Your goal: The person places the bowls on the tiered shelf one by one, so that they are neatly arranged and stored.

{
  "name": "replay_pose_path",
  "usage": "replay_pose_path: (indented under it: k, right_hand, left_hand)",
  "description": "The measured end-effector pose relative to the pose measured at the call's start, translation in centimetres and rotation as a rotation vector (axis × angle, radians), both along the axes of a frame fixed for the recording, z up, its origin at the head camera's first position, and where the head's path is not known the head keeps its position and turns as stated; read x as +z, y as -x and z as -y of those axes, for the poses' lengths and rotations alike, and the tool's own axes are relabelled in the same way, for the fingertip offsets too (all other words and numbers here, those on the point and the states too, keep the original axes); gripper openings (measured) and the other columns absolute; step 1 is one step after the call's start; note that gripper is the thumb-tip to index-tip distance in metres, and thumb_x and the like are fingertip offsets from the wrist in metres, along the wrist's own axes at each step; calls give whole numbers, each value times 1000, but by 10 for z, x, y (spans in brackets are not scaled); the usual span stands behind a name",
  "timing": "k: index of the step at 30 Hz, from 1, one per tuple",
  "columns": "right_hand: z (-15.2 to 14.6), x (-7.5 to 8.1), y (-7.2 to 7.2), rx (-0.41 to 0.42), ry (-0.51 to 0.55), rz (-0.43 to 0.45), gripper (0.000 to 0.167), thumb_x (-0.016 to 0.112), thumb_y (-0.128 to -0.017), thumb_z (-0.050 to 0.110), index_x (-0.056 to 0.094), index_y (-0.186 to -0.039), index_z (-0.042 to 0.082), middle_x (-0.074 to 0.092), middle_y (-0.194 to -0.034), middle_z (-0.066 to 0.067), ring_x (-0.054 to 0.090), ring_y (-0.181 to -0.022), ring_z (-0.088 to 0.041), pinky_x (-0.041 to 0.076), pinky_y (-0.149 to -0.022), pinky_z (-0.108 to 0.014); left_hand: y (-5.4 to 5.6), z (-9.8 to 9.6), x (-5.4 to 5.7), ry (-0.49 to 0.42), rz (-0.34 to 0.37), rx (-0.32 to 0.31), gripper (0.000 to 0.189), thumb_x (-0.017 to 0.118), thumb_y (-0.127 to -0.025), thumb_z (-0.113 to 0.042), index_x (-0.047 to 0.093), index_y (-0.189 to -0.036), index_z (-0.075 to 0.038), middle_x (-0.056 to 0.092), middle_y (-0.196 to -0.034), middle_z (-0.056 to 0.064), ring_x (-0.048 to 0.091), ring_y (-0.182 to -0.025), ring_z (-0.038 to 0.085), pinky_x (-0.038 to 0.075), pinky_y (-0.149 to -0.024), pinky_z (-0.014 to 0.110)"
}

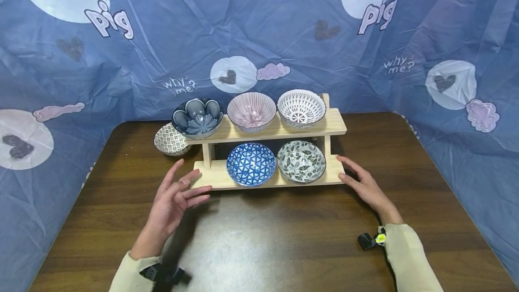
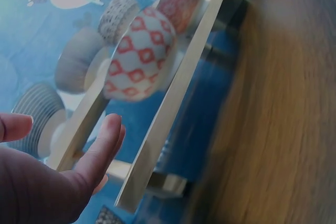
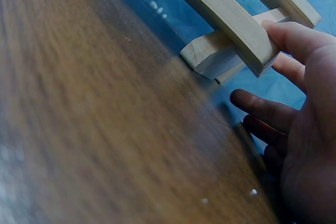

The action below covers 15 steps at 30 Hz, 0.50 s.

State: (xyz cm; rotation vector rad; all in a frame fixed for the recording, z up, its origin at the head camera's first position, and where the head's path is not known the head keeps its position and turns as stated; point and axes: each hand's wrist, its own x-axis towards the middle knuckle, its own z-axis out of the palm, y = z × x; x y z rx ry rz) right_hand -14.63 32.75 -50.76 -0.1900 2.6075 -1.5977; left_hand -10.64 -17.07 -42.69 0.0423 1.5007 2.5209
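Observation:
A two-tier wooden rack (image 1: 227, 138) stands on the table and bears several patterned bowls. My left hand (image 1: 168, 206) is at its lower left end, fingers spread and holding nothing; whether they touch the wood cannot be told. At the opposite end, my right hand (image 1: 366, 190) touches the lower board (image 3: 231, 24) with thumb and forefinger extended, the other fingers free. The lower tier has a blue triangle-patterned bowl (image 1: 251, 164) and a green leaf-patterned bowl (image 1: 301, 161). Above are a dark blue bowl (image 1: 198, 117), a pink striped bowl (image 1: 251, 111) and a white dashed bowl (image 1: 302, 108).
Behind the rack's left end, a small checked bowl (image 1: 171, 140) sits tilted on the brown wooden table (image 1: 259, 238), partly hidden. A blue printed cloth (image 1: 259, 21) hangs around the back and sides. In the left wrist view, a bowl (image 2: 139, 59) shows red diamonds outside.

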Motion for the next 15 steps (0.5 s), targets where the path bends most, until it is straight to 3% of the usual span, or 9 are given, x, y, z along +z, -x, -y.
replay_pose_path:
  k: [7, 15]
  right_hand:
    - [0, 1, 0, 3, 5, 3, 55, 57, -102, 27, 40, -153, 13, 38, -160, -15, 34, -128, 16, 30, -111, -20]
    - [-1, 1, 0, -2, -4, 6, 55, 57, -102, 28, 41, -153, 13, 38, -160, -15, 34, -129, 14, 31, -113, -24]
  left_hand:
    - [1, 20, 0, -49, -28, 51, 42, 31, -104, -1, 30, -139, -25, 65, -123, -3, 76, -96, 29, 64, -85, 41]
    - [6, 35, -2, -42, 16, 124, 42, 31, -103, 0, 29, -137, -25, 61, -122, -1, 76, -94, 29, 64, -84, 41]
